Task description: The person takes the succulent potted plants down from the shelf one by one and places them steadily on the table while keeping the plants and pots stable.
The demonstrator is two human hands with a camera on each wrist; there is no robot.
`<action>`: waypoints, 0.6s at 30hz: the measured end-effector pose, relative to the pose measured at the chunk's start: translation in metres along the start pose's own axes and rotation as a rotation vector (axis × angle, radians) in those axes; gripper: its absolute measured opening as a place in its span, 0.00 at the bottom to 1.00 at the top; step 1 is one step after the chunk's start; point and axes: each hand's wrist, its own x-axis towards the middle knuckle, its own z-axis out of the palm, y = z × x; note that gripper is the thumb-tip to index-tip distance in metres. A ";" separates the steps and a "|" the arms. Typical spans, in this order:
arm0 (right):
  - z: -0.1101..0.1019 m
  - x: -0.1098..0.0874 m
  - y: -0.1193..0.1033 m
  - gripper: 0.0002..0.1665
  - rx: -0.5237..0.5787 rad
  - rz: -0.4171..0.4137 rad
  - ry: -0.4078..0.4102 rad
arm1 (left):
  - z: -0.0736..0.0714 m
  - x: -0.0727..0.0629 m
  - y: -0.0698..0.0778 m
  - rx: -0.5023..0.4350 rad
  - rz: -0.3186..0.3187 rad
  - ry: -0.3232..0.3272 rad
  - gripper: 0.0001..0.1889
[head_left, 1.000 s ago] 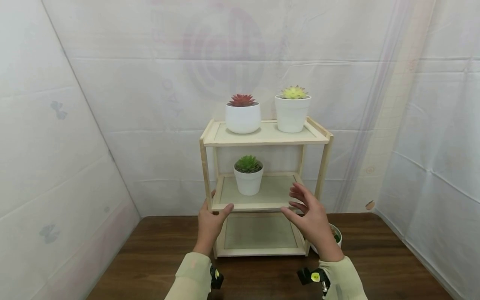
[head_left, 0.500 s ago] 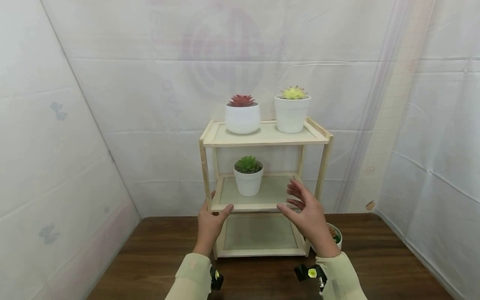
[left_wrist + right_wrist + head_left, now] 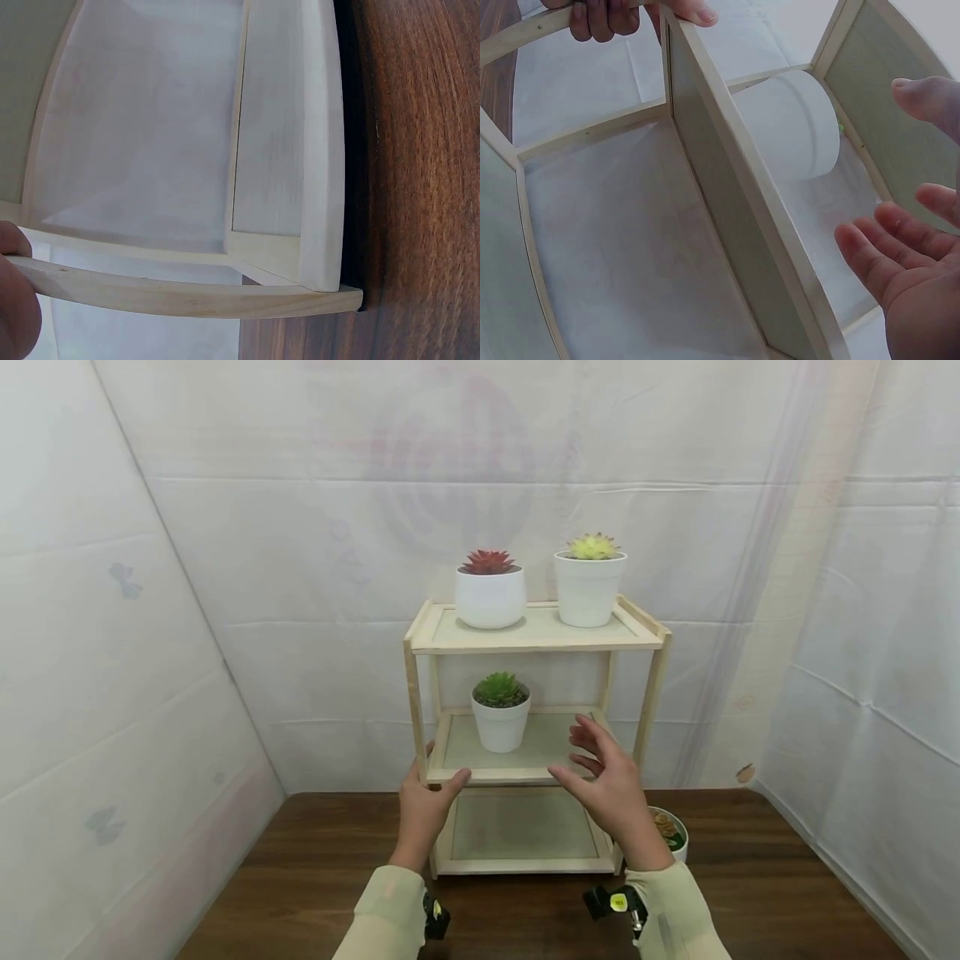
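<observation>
A three-tier wooden shelf rack stands on the table. My left hand grips its left front post just at the middle tier, thumb over the front edge; in the left wrist view fingertips wrap the post. On the middle tier, left of centre, sits a white pot with a green succulent. My right hand hovers in front of that tier's right half, fingers spread and holding nothing. The right wrist view shows the white pot left of these open fingers.
On the top tier are a red succulent in a rounded white pot and a yellow-green one in a white pot. Another potted succulent stands on the brown table behind my right wrist. White sheeting surrounds the table.
My right hand has drifted slightly left along the middle tier, uncovering more of the pot behind the wrist. The left hand keeps its grip on the post.
</observation>
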 end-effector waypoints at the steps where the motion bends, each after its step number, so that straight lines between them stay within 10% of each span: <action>1: 0.000 0.000 0.000 0.48 0.001 0.002 -0.001 | 0.000 0.000 0.000 0.001 -0.001 0.001 0.47; 18: 0.008 0.008 -0.003 0.48 -0.008 0.011 -0.006 | 0.000 -0.001 0.000 -0.017 0.008 0.004 0.46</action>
